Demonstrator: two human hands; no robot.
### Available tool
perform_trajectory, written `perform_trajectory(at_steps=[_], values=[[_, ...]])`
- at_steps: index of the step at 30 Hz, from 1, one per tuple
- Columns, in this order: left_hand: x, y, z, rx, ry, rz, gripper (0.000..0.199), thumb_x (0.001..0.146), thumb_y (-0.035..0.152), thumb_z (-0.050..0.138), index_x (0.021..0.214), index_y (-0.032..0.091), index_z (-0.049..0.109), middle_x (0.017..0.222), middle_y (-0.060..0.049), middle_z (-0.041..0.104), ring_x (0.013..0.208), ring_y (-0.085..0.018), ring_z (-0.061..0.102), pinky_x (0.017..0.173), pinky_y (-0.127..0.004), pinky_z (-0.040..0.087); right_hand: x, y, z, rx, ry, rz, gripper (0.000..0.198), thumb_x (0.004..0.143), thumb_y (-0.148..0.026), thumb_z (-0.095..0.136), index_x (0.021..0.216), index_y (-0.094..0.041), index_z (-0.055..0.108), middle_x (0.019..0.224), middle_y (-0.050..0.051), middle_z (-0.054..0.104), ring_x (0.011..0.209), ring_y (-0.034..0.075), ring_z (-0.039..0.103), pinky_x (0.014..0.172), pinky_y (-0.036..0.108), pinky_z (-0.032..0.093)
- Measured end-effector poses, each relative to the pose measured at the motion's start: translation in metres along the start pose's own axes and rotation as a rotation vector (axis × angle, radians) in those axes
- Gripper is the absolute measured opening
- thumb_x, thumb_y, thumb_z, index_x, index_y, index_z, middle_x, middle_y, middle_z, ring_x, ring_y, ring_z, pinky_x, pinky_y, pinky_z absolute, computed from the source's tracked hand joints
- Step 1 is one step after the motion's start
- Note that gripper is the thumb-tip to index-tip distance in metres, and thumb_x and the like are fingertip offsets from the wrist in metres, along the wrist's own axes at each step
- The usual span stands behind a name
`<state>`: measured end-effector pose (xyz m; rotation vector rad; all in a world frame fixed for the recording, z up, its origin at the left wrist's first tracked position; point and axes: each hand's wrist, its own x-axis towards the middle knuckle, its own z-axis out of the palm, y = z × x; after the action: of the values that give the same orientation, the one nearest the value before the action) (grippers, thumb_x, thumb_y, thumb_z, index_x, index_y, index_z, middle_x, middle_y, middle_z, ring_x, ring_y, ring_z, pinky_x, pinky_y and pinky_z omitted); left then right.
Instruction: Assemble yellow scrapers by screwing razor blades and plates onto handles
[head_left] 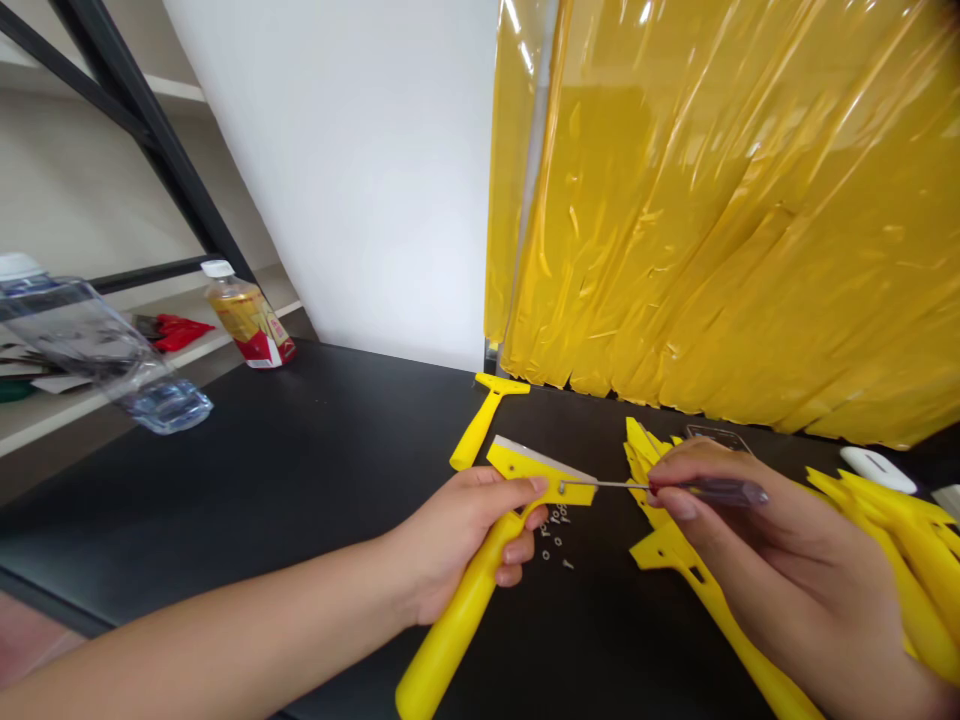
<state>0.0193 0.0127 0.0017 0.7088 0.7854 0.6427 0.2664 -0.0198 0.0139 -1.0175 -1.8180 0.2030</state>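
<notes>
My left hand point(480, 530) is closed around the neck of a yellow scraper point(457, 620), its thumb pressed on the scraper's head. A thin metal blade point(532, 455) shows along the head's far edge. Between thumb and fingers, my right hand point(780, 540) grips a screwdriver point(727, 491) with a dark translucent handle. Its shaft lies level and its tip is at a small screw point(562, 488) on the right side of the scraper head. Several loose screws and nuts point(556, 530) lie on the black table just beyond my left fingers.
Another yellow scraper point(480, 425) lies farther back. More yellow scrapers point(892, 540) are piled at the right, some partly behind my right hand. A phone point(716, 437) and a white case point(877, 468) lie near the yellow plastic curtain point(712, 200). Two bottles, one clear point(97, 340) and one labelled point(251, 318), stand left.
</notes>
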Motion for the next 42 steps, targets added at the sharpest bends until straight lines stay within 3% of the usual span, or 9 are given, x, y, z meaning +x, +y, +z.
perform_trajectory(at_steps=[21, 42], values=[[0.0018, -0.0011, -0.0010, -0.010, 0.017, 0.019, 0.026, 0.095, 0.033, 0.072, 0.079, 0.014, 0.063, 0.078, 0.001, 0.054, 0.050, -0.004, 0.043, 0.042, -0.019, 0.031, 0.0013, -0.0028, -0.0007, 0.010, -0.010, -0.036, 0.017, 0.095, -0.021, 0.071, 0.109, -0.030, 0.071, 0.095, -0.003, 0.072, 0.084, 0.012, 0.068, 0.078, 0.020, 0.055], [0.0011, 0.0013, -0.0027, -0.036, -0.001, 0.032, 0.024, 0.095, 0.032, 0.070, 0.080, 0.014, 0.062, 0.078, 0.002, 0.053, 0.048, -0.004, 0.042, 0.041, -0.019, 0.031, 0.0000, -0.0018, -0.0015, 0.032, 0.004, -0.051, 0.021, 0.095, -0.021, 0.069, 0.113, -0.033, 0.071, 0.096, 0.001, 0.073, 0.085, 0.020, 0.070, 0.071, 0.031, 0.058]])
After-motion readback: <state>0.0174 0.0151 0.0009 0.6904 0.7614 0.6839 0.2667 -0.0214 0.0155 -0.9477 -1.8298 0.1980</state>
